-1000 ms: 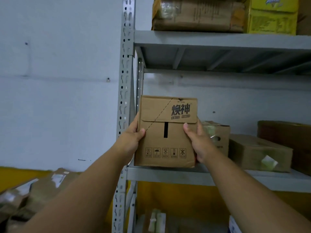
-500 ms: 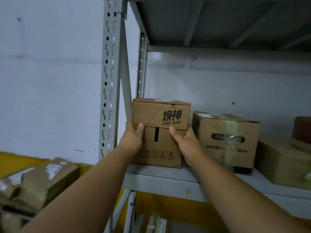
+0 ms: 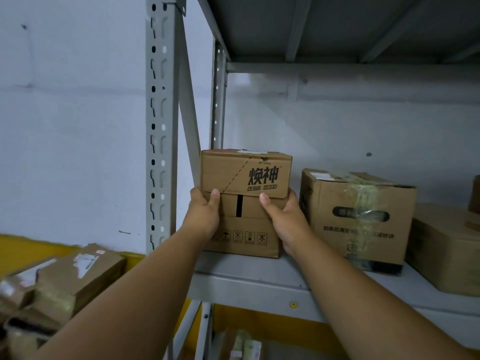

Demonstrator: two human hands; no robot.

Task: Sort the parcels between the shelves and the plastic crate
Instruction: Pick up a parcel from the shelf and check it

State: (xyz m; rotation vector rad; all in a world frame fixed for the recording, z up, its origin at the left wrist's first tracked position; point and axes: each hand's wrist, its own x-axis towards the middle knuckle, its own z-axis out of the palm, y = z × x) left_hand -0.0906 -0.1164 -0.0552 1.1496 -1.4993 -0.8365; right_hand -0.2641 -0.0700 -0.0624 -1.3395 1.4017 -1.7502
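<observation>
— Grey metal shelves [image 3: 259, 281] against a pale wall, yes? What sits on the shelf?

— At its left end, beside the upright [image 3: 161, 126], a small carton [image 3: 244, 178] with bold black characters and a dashed diagonal line. Its base rests on the shelf, near the front edge.

— And the hands?

— Both grasp it. The left hand [image 3: 204, 216] wraps the carton's left side, thumb on the front face. The right hand [image 3: 285, 219] wraps the right side, thumb likewise on the front.

— Anything beside it?

— A larger taped box [image 3: 363, 219] just to its right, apart from it, with the right hand between the two. Further right, another box [image 3: 446, 255], partly cut off.

— Off the shelf?

— Parcels [image 3: 65, 276] with white labels piled at lower left, against a yellow band along the wall. More lie below the shelf, too dim to make out.
</observation>
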